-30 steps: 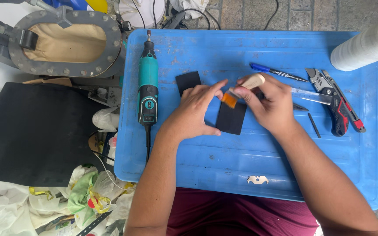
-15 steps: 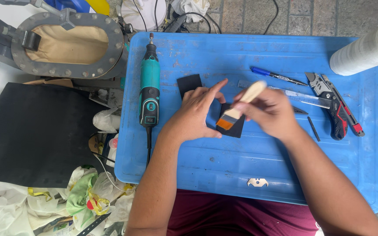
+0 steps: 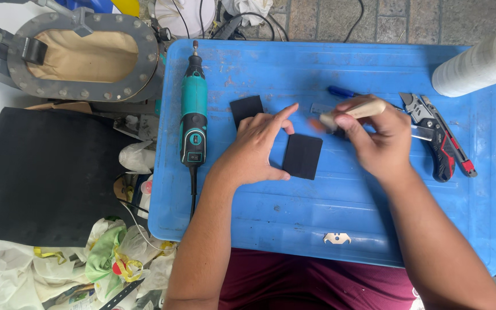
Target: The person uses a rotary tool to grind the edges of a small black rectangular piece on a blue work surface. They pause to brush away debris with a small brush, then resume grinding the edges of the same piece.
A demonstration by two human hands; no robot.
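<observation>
A black square patch (image 3: 303, 155) lies on the blue plastic lid (image 3: 328, 206) in front of me. My left hand (image 3: 256, 150) rests on the lid with its thumb and fingers touching the patch's left edge. My right hand (image 3: 377, 139) grips a small wooden-handled brush (image 3: 352, 112), held level just above and to the right of the patch; its bristle end is blurred. A second black patch (image 3: 246, 109) lies beyond my left hand's fingertips.
A teal rotary tool (image 3: 193, 115) lies along the lid's left side. A blue pen (image 3: 340, 92), a red-and-black utility knife (image 3: 440, 138), a white roll (image 3: 480, 60) and a loose blade (image 3: 336, 237) sit around. A grey flanged ring (image 3: 81, 54) and black sheet (image 3: 35, 172) lie left.
My right hand has lifted the brush off the black patch and swung it up and to the right. My left hand stays by the patch's left edge.
</observation>
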